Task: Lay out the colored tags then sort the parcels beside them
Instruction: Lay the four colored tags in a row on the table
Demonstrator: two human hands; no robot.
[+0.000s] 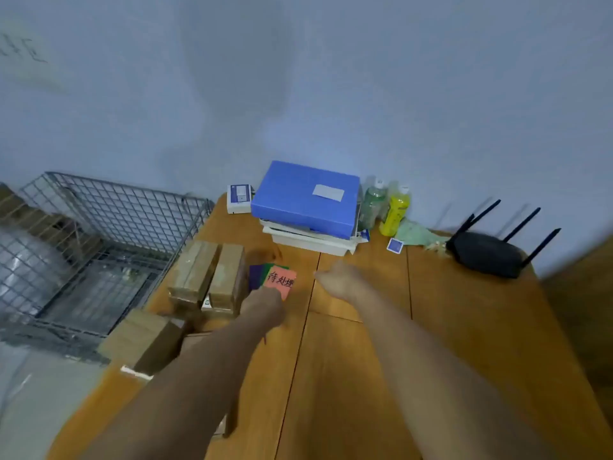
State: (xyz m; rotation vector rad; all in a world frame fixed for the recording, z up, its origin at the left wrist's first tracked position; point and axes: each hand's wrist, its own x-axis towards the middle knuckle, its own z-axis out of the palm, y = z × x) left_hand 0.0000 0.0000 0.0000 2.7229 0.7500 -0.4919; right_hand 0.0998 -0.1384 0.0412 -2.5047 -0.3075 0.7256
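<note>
**Tags in the left grip, parcels grouped at the tabletop's left edge**

Count. I log one fanned stack of colored tags (272, 279) showing three colours: purple, green, and an orange one on top with handwritten characters. Three brown parcels (195, 270) show plainly. Two lie side by side just left of the tags and one lies nearer me. I cannot tell whether more lie beneath them.

Along the back I count:
- one blue box (305, 197) resting on a pile of white boxes (311, 240)
- one small white device (238, 198)
- two bottles, one clear green (373, 204) and one yellow (396, 210)
- one small blue card (394, 245)
- one crumpled green bag (414, 234)
- one black router (484, 252) with four antennas

Surface and room. The tabletop (348, 376) is orange-brown wood with visible seams, set against a pale blue-grey wall (331, 78). A wire basket (99, 220) stands off its left side. A sheet with writing (23, 51) hangs on the wall at upper left, too blurred to read.

Hands. Both bare forearms reach forward over the tabletop. The left grip (263, 307), a bare hand, is curled closed on the near edge of the tag stack, with the back of the hand up. The right grip (335, 280) sits just right of the tags and apart from them. Its fingers stretch leftward and hold nothing. Motion blur hides finer detail of both.
</note>
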